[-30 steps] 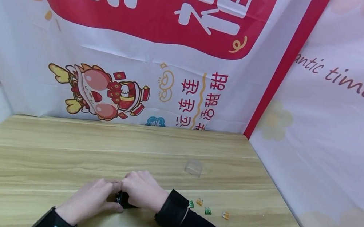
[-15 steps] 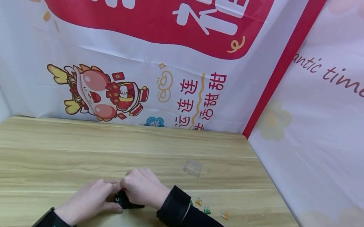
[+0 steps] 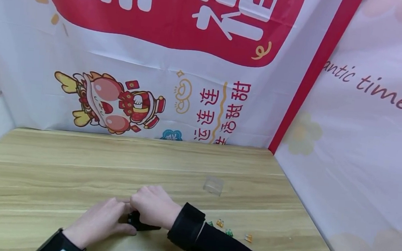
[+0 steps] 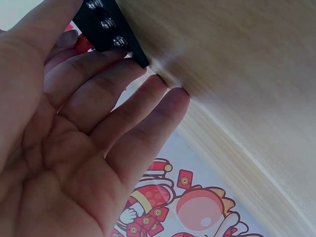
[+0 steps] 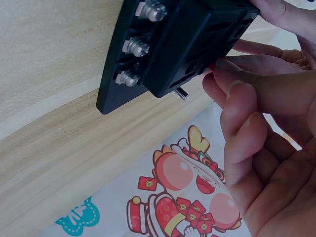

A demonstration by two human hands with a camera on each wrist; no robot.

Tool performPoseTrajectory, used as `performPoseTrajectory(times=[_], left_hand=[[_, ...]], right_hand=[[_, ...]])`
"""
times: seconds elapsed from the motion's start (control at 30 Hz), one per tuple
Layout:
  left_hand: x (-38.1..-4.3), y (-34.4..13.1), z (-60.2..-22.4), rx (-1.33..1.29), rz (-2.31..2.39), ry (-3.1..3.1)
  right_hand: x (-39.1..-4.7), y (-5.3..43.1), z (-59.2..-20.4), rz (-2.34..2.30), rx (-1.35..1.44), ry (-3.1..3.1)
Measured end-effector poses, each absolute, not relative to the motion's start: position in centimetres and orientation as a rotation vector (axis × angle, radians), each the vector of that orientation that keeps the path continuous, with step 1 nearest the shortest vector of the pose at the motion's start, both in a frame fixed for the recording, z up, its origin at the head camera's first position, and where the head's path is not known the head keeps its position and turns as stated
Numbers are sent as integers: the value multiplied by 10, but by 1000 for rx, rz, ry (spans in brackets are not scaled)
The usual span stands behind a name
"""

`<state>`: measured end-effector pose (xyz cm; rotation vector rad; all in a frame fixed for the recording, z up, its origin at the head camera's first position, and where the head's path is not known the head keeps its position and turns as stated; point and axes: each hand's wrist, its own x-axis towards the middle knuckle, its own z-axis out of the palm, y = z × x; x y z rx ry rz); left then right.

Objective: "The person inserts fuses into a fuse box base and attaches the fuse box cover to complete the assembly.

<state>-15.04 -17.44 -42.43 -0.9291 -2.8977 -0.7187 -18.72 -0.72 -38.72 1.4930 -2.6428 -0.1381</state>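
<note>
Holding black block (image 5: 190, 44), right fingers (image 5: 256, 88) pinching red piece (image 5: 213, 65)

Red piece (image 5: 213, 65) mostly hidden by the right hand (image 3: 154, 206) (shape unclear)

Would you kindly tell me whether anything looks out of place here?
Yes, the wall banner hangs sideways, its cartoon figure lying on its side. The black box shows no obvious damage.

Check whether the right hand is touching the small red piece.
Touching. The right wrist view shows the right hand pinching the red piece, a bit of red showing right against the fingertips, beside the black box.
</note>
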Motion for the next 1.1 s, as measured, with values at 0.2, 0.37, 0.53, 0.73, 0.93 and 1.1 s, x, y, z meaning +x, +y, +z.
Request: performPoseTrajectory(times=[0.2,0.37,0.53,0.73,0.93,1.1], left_hand=[[-151,-174,-425,-937,-717,-2900],[-151,-174,-424,-934,-723,-2916],[-151,-174,-423,-945,-722,-2906],[-150,-174,-424,-931,-701,-2893],[-150,-174,-424,-940,-688,-2899],[-150,-173,-424,-923,-724,-2929]], right_hand=[[-190,-7,-388,-64,1499,-2631],[-191,-4,-388,-4,1501,-2665],[-192,-1,-388,19,1486,-2711],[-193,4,-390,36,1477,-2663],[-194,7,-393,51,1483,-2618],[-193,10,-392,72,1500,-2588]])
